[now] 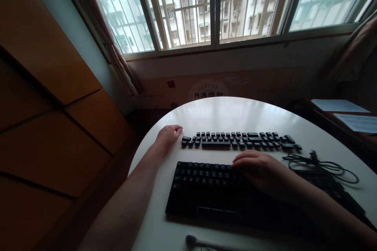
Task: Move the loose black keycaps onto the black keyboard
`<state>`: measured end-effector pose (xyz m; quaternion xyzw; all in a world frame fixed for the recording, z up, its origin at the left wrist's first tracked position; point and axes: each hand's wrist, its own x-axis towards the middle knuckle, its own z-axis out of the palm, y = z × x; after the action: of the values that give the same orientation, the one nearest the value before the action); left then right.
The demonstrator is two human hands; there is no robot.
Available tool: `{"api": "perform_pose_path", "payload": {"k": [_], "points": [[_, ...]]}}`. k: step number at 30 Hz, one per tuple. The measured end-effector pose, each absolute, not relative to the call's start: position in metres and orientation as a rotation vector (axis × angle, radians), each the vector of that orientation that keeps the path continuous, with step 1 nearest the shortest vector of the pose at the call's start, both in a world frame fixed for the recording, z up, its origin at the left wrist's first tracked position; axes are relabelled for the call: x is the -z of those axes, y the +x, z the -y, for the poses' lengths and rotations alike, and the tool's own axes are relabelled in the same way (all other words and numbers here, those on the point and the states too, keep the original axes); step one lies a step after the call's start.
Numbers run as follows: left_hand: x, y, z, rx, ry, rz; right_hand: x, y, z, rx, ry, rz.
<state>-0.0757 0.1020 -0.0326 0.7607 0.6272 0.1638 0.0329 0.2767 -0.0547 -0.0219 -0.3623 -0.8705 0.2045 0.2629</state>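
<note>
My left hand [168,135] rests on the white table, its fingers curled together beside the left end of the loose black keycaps [216,145]. Anything inside those fingers is hidden. My right hand [256,164] is over the black keyboard [206,192], palm down. Its bent fingers come together at the right end of the visible top row of keys, and whatever they grip is covered by the hand. Keycaps sit on the keyboard's upper rows, while its lower part looks bare and dark. The loose keycaps lie in rows just beyond the keyboard.
A coiled black cable [321,164] lies to the right, by another dark, keyed object [332,188] partly behind my forearm. A brush-like tool [192,240] is at the near edge of view. The round white table [218,111] curves before a barred window. Papers [340,106] lie far right.
</note>
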Motion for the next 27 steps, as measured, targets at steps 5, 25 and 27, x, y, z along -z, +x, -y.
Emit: {"api": "perform_pose_path", "payload": {"k": [5, 25, 27], "points": [[0.0358, -0.0814, -0.106, -0.545, 2.314, -1.985, 0.0235, 0.2767, 0.0538, -0.554, -0.981, 2.352], [0.033, -0.0822, -0.1031, -0.551, 2.224, -2.045, 0.025, 0.2782, 0.053, -0.496, -0.948, 2.376], [0.0308, -0.0818, -0.101, -0.53, 2.226, -2.04, 0.0254, 0.2791, 0.053, -0.479, -0.951, 2.381]]}}
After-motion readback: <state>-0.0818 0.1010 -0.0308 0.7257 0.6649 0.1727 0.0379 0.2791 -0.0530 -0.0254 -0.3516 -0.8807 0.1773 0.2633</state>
